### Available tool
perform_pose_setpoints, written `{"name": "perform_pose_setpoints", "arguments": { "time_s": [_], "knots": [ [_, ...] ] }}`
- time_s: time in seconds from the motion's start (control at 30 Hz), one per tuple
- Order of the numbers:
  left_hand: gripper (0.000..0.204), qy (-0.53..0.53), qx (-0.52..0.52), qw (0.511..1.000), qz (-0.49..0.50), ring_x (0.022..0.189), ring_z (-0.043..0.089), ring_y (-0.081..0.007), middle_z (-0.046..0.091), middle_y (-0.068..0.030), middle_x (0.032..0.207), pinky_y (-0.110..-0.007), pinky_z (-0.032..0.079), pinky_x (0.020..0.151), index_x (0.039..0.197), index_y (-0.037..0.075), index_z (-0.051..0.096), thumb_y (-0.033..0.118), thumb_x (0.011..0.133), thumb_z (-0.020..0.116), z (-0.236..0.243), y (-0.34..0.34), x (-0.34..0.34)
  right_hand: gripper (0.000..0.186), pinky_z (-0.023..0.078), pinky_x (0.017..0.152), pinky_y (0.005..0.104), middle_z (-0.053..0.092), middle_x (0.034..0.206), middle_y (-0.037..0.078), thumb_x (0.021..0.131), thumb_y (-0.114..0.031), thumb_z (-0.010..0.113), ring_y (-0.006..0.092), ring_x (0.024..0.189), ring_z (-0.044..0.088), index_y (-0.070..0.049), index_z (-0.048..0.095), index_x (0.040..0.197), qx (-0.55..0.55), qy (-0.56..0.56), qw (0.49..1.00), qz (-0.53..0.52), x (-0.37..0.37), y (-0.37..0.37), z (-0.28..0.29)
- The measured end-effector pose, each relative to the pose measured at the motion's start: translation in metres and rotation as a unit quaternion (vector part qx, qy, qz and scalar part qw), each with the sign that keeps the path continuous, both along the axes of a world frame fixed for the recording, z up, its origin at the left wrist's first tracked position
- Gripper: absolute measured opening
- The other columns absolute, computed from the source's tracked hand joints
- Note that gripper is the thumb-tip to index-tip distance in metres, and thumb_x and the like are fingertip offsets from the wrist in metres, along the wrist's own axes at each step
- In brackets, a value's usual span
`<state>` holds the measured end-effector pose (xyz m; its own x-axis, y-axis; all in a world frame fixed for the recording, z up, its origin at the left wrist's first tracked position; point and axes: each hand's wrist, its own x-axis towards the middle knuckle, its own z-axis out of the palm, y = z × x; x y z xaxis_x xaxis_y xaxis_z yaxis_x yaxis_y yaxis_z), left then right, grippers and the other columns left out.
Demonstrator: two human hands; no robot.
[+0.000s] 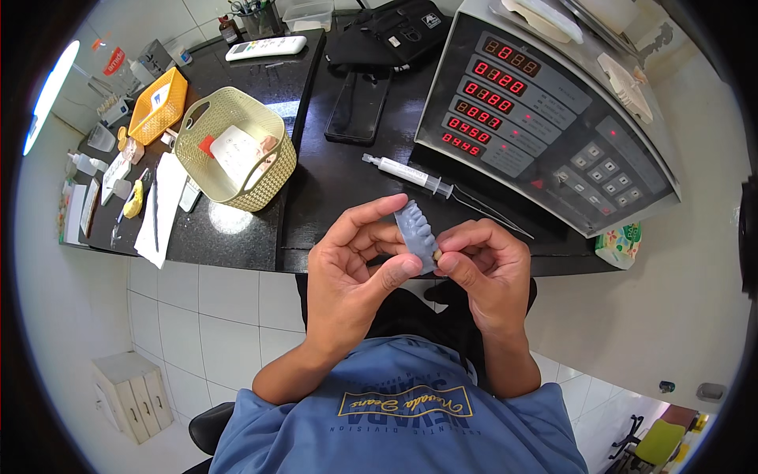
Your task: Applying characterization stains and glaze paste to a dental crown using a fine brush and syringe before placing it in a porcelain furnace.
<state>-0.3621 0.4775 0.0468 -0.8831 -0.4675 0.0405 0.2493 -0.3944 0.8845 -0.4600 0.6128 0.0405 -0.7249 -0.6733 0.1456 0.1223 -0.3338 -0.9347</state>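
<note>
A grey-blue dental model (414, 231) with a row of moulded teeth is held up on edge in front of my chest. My left hand (347, 272) grips it between thumb and fingers along its left side. At the model's lower right end, my right hand (491, 272) pinches a small cream-coloured piece that looks like a tooth crown (437, 255). That piece touches the model or sits right against it; the fingertips partly cover it. On the dark table just beyond my hands lie a syringe (407, 175) and a pair of thin metal tweezers (491, 212).
A control unit (545, 118) with red digits fills the right of the table. A phone (359, 107), a black bag (387, 35) and a white remote (266, 48) lie farther back. Left stand a cream basket (272, 178) and a yellow basket (170, 95), beside papers and small tools.
</note>
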Motion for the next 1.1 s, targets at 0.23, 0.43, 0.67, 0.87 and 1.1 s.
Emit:
{"name": "perform_pose_setpoints", "arguments": {
  "time_s": [0.23,0.43,0.67,0.87,1.1],
  "knots": [
    [0.053,0.013,0.003,1.000,-0.011,0.091,0.061,-0.0142,0.065,-0.0124,0.098,-0.027,0.052,0.082,0.127,-0.004,0.047,0.001,0.079,0.071,-0.001,0.002,-0.001,0.010,0.053,0.074,0.0235,0.065,0.089,0.010,0.084,-0.002,0.067,0.0117,0.083,0.063,0.003,0.063,0.092,-0.021,0.011,1.000,-0.001,0.000,0.000,0.002],
    [0.054,0.012,0.020,1.000,-0.015,0.092,0.061,-0.0147,0.064,-0.0122,0.098,-0.028,0.052,0.081,0.127,-0.005,0.046,0.001,0.079,0.071,-0.001,0.003,-0.002,0.011,0.054,0.072,0.0249,0.065,0.088,0.010,0.088,-0.005,0.063,0.0122,0.082,0.063,0.005,0.063,0.093,0.005,-0.010,1.000,-0.006,0.000,0.005,0.010],
    [0.054,0.013,0.001,1.000,-0.007,0.090,0.061,-0.0139,0.064,-0.0114,0.096,-0.027,0.052,0.080,0.126,-0.005,0.047,0.001,0.078,0.072,-0.001,0.006,-0.002,0.013,0.053,0.069,0.0247,0.067,0.087,0.011,0.084,-0.006,0.069,0.0127,0.078,0.064,0.005,0.066,0.091,0.045,0.068,0.997,0.006,-0.005,0.007,0.012],
    [0.053,0.025,-0.096,0.995,0.015,0.090,0.062,-0.0137,0.064,-0.0119,0.098,-0.027,0.053,0.082,0.125,-0.004,0.048,0.000,0.078,0.072,-0.003,0.005,0.000,0.010,0.052,0.069,0.0243,0.068,0.084,0.011,0.081,-0.005,0.071,0.0123,0.076,0.064,0.003,0.068,0.086,0.107,0.130,0.986,0.022,-0.011,0.011,0.016],
    [0.056,0.034,0.016,0.999,0.004,0.099,0.062,-0.0183,0.062,-0.0156,0.103,-0.028,0.051,0.087,0.132,-0.002,0.040,-0.005,0.082,0.065,-0.008,0.014,-0.001,0.023,0.052,0.067,0.0246,0.068,0.087,0.011,0.074,-0.007,0.077,0.0138,0.077,0.065,0.001,0.069,0.093,0.059,0.216,0.973,-0.055,-0.006,0.006,0.017]
  ]
}}
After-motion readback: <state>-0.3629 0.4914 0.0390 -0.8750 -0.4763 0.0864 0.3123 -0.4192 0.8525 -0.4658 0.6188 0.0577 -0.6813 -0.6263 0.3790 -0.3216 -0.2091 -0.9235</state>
